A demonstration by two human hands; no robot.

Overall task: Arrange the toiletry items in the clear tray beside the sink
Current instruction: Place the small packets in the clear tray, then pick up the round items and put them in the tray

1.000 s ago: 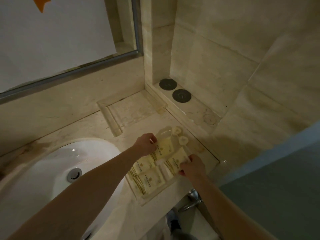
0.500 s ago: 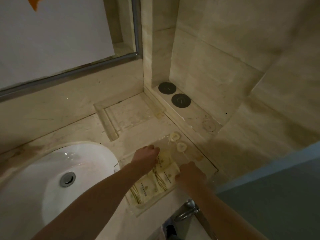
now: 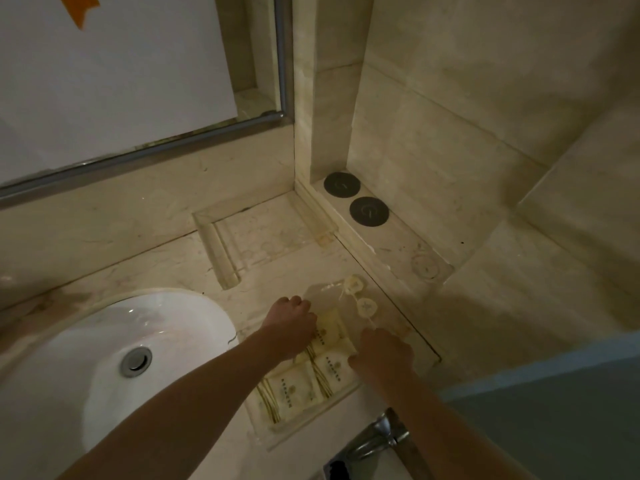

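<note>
A clear tray (image 3: 302,439) lies on the marble counter to the right of the white sink (image 3: 104,355). Several cream toiletry packets with gold print lie flat in it, among them a near one (image 3: 294,393) and a middle one (image 3: 333,369). Two small round wrapped items (image 3: 355,284) (image 3: 367,308) sit at the tray's far end. My left hand (image 3: 291,323) is curled knuckles-up over the far packet (image 3: 327,332). My right hand (image 3: 382,351) pinches the right edge of the middle packet. Both hands hide parts of the tray.
Two dark round coasters (image 3: 341,184) (image 3: 369,211) lie on a raised ledge in the corner. A mirror (image 3: 104,81) hangs above the sink. A chrome fixture (image 3: 375,439) juts below the counter edge. Tiled walls close in on the right.
Both hands have come down and pressed their packets flat into the tray. The left hand has slid a little left and its fingers have curled under.
</note>
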